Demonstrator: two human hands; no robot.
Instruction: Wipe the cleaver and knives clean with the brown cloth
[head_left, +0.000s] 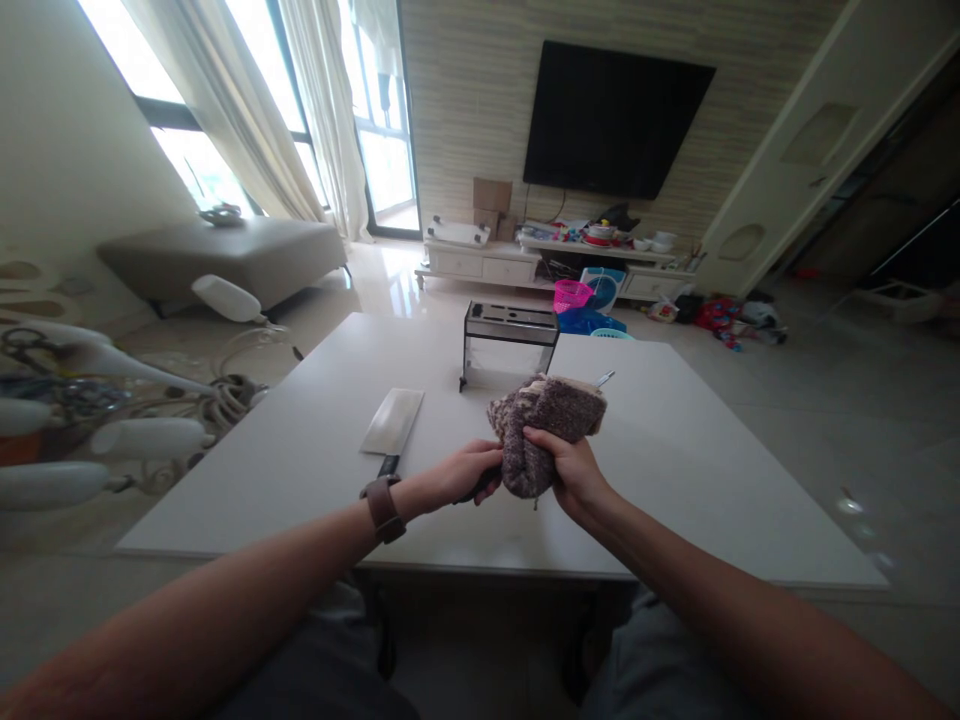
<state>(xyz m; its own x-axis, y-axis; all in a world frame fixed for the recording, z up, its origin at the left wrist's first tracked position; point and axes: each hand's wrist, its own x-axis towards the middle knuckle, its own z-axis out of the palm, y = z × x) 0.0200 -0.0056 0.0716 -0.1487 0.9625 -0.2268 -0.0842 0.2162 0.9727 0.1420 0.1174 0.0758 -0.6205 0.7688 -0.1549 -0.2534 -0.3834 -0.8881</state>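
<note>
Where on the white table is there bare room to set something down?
Right of the cloth and right hand, to the table's edge; also left of the cleaver. Crowded: the middle, around the left hand and black-framed stand.

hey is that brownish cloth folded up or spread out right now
Folded: the cloth is doubled into a thick bundle, held by the right hand.

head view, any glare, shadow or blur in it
Head view: glare washes out the windows and shines on the floor near them; head view: a faint shadow falls on the table below the cloth; head view: the white pieces at the left edge look soft and stretched.
</note>
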